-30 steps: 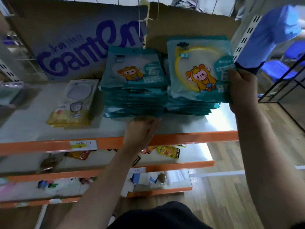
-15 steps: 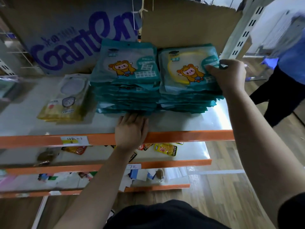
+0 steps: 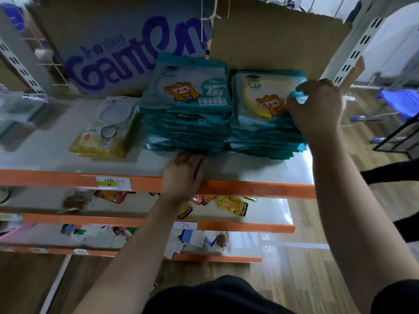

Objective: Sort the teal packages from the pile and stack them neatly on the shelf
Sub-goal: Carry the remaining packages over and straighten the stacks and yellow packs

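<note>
Two stacks of teal packages stand side by side on the top shelf [image 3: 260,171], which has an orange front edge. The left stack [image 3: 188,123] is a little taller than the right stack [image 3: 256,132]. Each top package shows a cartoon figure in yellow. My left hand [image 3: 184,171] lies on the shelf with straight fingers touching the bottom front of the left stack. My right hand [image 3: 317,107] rests on the right part of the right stack's top package, fingers curled over its edge.
A yellow and white package [image 3: 102,132] lies left of the stacks. Cardboard with purple lettering [image 3: 127,48] backs the shelf. A metal upright [image 3: 353,48] stands at right. Lower shelves [image 3: 249,228] hold small packets. A person's dark sleeve [image 3: 390,171] and a blue stool [image 3: 401,100] are at right.
My right hand has lowered the teal package onto the right stack and now sits on top of it. My left hand stays at the base of the left stack.
</note>
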Motion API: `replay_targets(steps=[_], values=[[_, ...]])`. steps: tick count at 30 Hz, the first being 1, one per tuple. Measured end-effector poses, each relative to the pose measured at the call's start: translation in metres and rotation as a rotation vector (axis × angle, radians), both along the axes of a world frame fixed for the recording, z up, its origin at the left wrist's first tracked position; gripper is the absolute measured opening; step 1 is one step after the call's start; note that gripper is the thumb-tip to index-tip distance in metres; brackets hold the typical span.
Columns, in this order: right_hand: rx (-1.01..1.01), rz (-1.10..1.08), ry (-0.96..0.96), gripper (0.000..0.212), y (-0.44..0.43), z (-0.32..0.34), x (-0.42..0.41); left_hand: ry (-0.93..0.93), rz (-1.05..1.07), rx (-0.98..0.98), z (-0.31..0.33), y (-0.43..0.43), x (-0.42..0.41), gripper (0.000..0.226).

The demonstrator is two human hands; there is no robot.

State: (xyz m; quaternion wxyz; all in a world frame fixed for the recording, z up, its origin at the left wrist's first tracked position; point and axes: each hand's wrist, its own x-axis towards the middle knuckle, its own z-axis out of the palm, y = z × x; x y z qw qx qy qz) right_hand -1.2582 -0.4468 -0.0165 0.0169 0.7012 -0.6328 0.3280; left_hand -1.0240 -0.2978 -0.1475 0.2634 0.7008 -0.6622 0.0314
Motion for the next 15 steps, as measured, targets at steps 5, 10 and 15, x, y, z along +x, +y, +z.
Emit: replay_targets(steps=[5, 10, 15], values=[[0.014, 0.333, -0.085, 0.027, 0.029, -0.005, 0.065, -0.006, 0.057, -0.028, 0.017, 0.022, 0.038, 0.032], [-0.200, 0.659, -0.100, 0.021, 0.081, -0.012, 0.146, -0.026, 0.225, -0.140, 0.032, 0.055, 0.099, 0.019], [-0.139, 0.922, -0.087, 0.020, 0.134, -0.027, 0.240, -0.009, 0.381, -0.113, 0.036, 0.103, 0.178, 0.033]])
